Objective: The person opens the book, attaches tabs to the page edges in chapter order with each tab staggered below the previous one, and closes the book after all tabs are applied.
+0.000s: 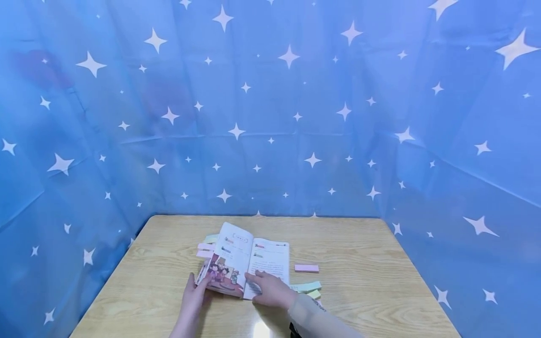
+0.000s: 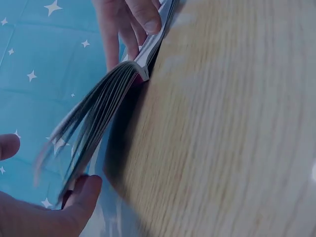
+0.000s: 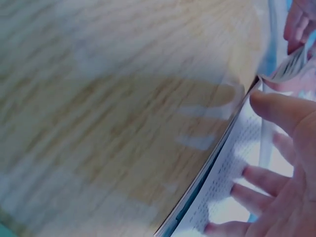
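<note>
An open book lies on the table, its left side raised, with a coloured picture on the left page and printed text on the right. My left hand holds the raised left side at its lower outer edge. The left wrist view shows the loose pages fanned out above that hand's fingers. My right hand rests on the lower part of the right page, near the fold. Its fingers are spread over the printed text in the right wrist view.
Pale sticky-note strips show at the book's left edge. A pink strip pad lies right of the book. Green strips and a yellow one lie nearer, by the right forearm. Blue star-patterned cloth surrounds the wooden table.
</note>
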{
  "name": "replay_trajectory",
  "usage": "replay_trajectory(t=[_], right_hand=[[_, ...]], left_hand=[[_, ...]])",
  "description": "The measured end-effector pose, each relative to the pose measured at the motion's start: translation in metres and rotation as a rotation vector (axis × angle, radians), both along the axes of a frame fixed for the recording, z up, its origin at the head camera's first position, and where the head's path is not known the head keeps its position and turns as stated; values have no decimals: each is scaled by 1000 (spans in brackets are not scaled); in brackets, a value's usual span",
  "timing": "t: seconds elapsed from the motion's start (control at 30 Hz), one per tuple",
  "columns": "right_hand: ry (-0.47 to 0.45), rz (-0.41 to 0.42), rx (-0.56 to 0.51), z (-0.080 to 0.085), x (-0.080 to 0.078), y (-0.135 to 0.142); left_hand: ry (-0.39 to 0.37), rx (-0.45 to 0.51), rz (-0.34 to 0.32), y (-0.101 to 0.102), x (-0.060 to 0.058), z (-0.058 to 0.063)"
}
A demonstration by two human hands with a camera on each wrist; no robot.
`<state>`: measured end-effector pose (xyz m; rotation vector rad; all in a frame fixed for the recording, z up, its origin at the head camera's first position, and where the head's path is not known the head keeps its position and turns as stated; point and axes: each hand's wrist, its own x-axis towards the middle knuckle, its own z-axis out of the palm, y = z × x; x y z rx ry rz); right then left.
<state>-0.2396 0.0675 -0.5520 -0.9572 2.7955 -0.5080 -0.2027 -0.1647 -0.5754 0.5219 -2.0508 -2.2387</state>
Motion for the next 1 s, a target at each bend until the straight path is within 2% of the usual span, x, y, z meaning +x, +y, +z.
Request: replay_trajectory(t=[0.07,0.2,0.3,0.33,0.43,0.53,0.77,0.83,1.0], right_hand=[[-13,9,-2,1,-4,2],[-30,7,-9,2,-11,5],[-39,4,-28,3,-15,7],[-38,10,-37,2,-15,7],[-28,45,-76,1,-15,4],[11,92,-104,-2,-14,0],[59,146,-129,-4,-12,-6],[54,150,-126,-4,-13,-6],[40,161,-111,-5,-16,-5]], left_hand=[[5,47,20,-3,-10,-14],[70,69,50,-1,-30,-32],[118,48,44,4,-39,-38],[142,43,38,6,-40,-38],[152,12,47,10,-40,-39],[156,-6,45,13,-36,-36],[223,-1,-42,23,-21,-19],[205,-13,-27,26,-18,-15],[207,-33,-14,36,-2,17]])
